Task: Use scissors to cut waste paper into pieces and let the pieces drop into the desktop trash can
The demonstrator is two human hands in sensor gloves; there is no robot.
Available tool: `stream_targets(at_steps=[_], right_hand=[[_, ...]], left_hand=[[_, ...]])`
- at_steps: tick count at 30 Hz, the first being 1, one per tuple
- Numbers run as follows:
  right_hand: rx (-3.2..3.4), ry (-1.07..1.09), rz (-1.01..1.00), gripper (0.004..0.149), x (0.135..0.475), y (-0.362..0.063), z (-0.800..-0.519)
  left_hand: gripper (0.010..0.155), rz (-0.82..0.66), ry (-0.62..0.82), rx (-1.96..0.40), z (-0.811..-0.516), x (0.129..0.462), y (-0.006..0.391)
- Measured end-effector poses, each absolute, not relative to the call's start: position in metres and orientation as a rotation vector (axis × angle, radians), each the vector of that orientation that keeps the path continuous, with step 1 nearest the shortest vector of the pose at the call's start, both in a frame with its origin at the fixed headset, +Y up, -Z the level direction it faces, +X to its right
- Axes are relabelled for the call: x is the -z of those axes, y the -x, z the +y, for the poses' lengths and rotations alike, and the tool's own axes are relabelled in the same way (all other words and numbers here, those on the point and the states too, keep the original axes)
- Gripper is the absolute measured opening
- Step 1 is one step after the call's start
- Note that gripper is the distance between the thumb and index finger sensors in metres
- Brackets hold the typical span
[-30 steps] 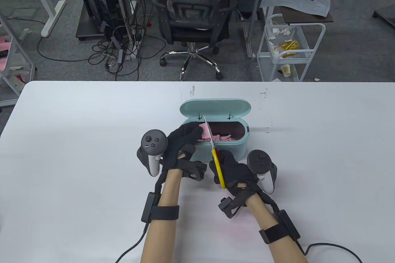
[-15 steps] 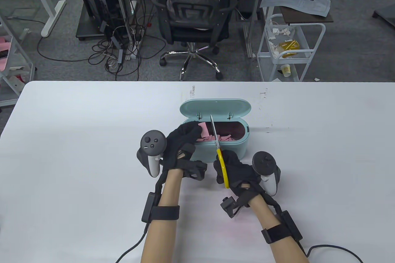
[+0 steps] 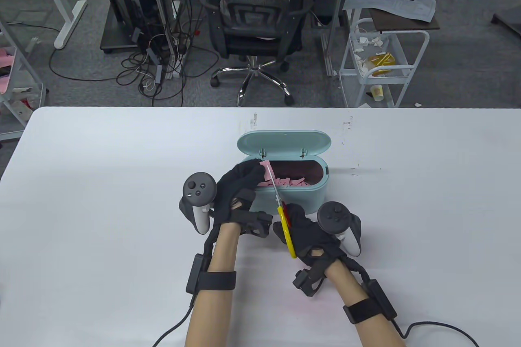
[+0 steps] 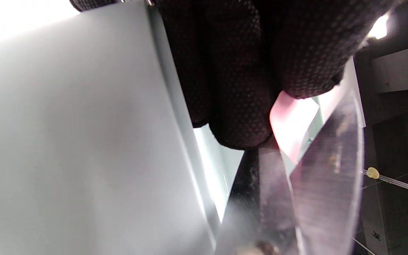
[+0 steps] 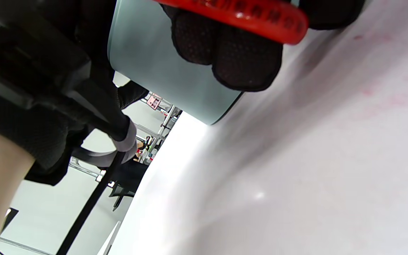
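Observation:
A mint-green desktop trash can (image 3: 285,196) stands mid-table with its lid (image 3: 283,143) tipped back; several pink paper pieces (image 3: 287,182) lie inside. My left hand (image 3: 244,178) pinches a small pink paper strip (image 3: 265,169) over the can's left end. In the left wrist view the strip (image 4: 292,124) sits between the fingertips (image 4: 243,106), with the scissors' blades (image 4: 317,191) crossing just below it. My right hand (image 3: 303,227) grips the yellow and red handles of the scissors (image 3: 285,221), blades pointing up-left at the strip. The red handle (image 5: 239,14) rings my right fingers (image 5: 232,56).
The white table (image 3: 101,200) spreads wide on both sides of the can. Beyond its far edge stand an office chair (image 3: 256,25), a white wire cart (image 3: 378,62) holding paper scraps, and a tangle of cables (image 3: 163,66) on the floor.
The scissors drew back toward me and swung left; their blades now meet the pink strip. My right hand shifted slightly left. My left hand lifted the strip a little.

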State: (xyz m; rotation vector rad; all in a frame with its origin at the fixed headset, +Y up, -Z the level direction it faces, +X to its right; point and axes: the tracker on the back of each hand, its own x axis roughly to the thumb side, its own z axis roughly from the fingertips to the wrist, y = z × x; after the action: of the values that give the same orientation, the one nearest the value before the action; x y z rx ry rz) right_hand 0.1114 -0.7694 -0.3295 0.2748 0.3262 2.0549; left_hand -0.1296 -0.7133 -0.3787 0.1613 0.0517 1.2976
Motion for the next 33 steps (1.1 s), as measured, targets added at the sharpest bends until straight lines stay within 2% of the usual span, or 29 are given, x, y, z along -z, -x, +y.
stream_targets(at_steps=[22, 30, 33], right_hand=[[-2.076, -0.199, 0.149, 0.075, 0.3334, -0.1155, -0.7700], [-2.041, -0.215, 0.228, 0.081, 0.3355, -0.1171, -0.7716], [-2.066, -0.212, 0.202, 0.082, 0.3368, -0.1171, -0.7689]], left_hand=[[0.035, 0.017, -0.153, -1.260, -0.7116, 0.3801, 0.1295], [0.035, -0.006, -0.143, -1.219, -0.7088, 0.3809, 0.1286], [0.036, -0.009, -0.145, -1.209, -0.7084, 0.3812, 0.1285]])
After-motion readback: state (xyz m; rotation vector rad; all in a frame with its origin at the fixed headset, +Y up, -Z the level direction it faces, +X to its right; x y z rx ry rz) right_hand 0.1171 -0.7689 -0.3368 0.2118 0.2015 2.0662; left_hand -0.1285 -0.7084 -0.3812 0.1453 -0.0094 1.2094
